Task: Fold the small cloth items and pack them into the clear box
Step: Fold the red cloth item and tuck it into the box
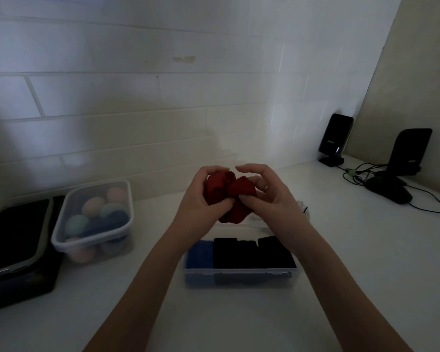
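Observation:
A bunched red cloth hangs in the air between both hands, above the far end of the clear box. My left hand grips its left side and my right hand pinches its right side with the fingers curled over the top. Inside the box lie a folded blue cloth at the left and folded black cloths beside it. A pale cloth item lies partly hidden behind my right wrist.
A second clear tub with pastel rolled items stands at the left. Beside it rests a dark case. Two black stands with cables sit at the back right by the tiled wall.

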The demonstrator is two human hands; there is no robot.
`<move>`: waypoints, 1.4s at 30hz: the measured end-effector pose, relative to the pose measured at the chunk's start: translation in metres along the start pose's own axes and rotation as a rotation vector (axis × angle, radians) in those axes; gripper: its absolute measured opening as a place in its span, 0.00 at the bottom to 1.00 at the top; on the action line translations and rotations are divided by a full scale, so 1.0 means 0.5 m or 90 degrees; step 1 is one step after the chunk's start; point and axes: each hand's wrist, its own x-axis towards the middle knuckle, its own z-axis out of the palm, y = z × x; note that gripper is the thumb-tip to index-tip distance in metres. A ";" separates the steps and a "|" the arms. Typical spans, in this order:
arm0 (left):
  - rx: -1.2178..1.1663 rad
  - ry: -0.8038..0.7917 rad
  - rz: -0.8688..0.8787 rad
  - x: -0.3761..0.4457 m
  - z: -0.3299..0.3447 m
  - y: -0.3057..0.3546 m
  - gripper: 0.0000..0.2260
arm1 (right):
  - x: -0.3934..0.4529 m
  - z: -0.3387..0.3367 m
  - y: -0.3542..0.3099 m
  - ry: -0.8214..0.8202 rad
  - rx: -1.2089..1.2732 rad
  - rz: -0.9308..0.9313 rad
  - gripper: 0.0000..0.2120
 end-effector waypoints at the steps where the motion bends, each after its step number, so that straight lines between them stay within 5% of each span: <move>1: -0.003 -0.002 -0.009 0.000 -0.001 0.002 0.22 | 0.001 0.003 0.001 0.009 0.013 0.014 0.20; 6: -0.017 -0.031 -0.041 0.000 -0.005 0.008 0.22 | 0.002 0.009 0.005 0.045 -0.056 -0.037 0.20; 14: 0.035 -0.197 -0.099 -0.002 -0.030 0.009 0.28 | -0.002 0.006 0.007 -0.064 -0.266 -0.017 0.22; 22: 0.083 -0.113 -0.056 -0.049 -0.062 0.006 0.28 | -0.015 0.027 0.016 -0.031 -0.328 0.036 0.18; 35: 0.549 -0.282 -0.004 -0.077 -0.096 0.042 0.18 | -0.029 0.053 0.018 -0.234 -0.587 0.143 0.22; 39: 0.808 -0.333 -0.029 -0.068 -0.079 0.047 0.14 | -0.022 0.064 0.019 -0.296 -0.668 0.215 0.17; 42: 0.891 -0.372 -0.048 -0.060 -0.064 0.047 0.13 | -0.003 0.077 0.016 -0.349 -0.757 0.290 0.24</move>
